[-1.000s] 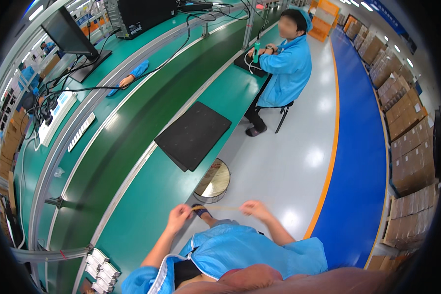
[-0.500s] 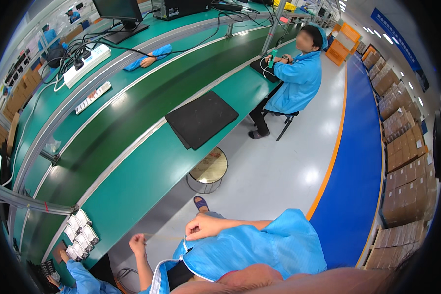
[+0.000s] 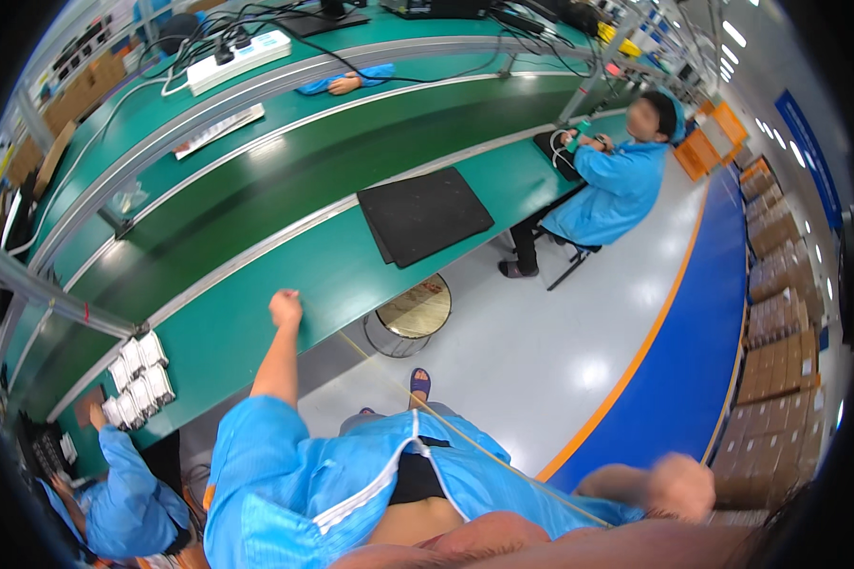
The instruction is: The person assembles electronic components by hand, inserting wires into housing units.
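Observation:
My left hand is held out over the green bench, its fingers closed in a fist. A thin yellow cord stretches diagonally across my open blue jacket. One end of the cord runs toward my left fist; its last stretch there is too faint to follow. The other end passes toward my right side. Out there my right hand is raised and smeared by motion, so its fingers and grip do not show. Black mats lie on the bench beyond my left hand.
White block-shaped units stand on the bench at left, beside a co-worker in blue. Another person sits farther along the bench. A round stool stands under its edge. Stacked cartons line the right side.
My hands have spread apart from in front of my body: the left forward over the bench, the right out to the right. The yellow cord now spans a longer line. The view has shifted.

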{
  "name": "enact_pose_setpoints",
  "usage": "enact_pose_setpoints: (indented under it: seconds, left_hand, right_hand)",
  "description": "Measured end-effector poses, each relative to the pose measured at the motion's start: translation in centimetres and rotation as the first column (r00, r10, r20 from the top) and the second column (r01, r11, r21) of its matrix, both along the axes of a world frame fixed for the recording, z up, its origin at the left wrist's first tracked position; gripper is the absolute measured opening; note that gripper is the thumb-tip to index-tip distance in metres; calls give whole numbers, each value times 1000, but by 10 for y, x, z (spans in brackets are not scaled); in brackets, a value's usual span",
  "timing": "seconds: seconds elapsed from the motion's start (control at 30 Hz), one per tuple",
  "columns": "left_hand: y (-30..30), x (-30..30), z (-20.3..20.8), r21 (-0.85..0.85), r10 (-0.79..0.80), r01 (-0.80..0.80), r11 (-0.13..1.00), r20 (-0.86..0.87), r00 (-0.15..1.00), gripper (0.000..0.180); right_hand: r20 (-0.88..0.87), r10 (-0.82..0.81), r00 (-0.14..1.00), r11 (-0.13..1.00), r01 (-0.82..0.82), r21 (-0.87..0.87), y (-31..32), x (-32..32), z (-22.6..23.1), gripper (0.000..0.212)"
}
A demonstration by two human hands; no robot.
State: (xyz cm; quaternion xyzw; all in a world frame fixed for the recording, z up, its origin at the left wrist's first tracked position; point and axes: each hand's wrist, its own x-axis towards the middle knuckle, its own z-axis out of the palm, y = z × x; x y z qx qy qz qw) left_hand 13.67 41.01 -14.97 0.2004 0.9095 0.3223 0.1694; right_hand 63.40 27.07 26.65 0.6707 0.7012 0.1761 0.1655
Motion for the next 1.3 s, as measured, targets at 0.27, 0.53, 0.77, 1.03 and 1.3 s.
enact_pose_setpoints:
  seconds: [0.27,0.53,0.77,1.03,1.3]
  left_hand:
    - [50,76,-25,155,-260,249,956,55,964,9]
    - [-31,193,-15,292,-720,658,694,274,637,8]
    - [-130,184,-9,279,-66,-75,957,464,883,9]
    - [-134,142,59,347,168,-432,833,585,794,10]
    - [-53,14,22,474,11,-290,831,506,862,6]
  right_hand:
    - [-916,401,30,782,-532,325,105,5,-37,11]
    - [-974,-219,53,733,-650,-200,221,-68,-296,11]
    - [-892,-410,189,323,-885,-335,261,-131,-302,14]
    - [-835,-507,213,154,-931,-331,279,-184,-331,12]
    - [-986,-160,56,531,-837,-134,326,-297,-369,14]
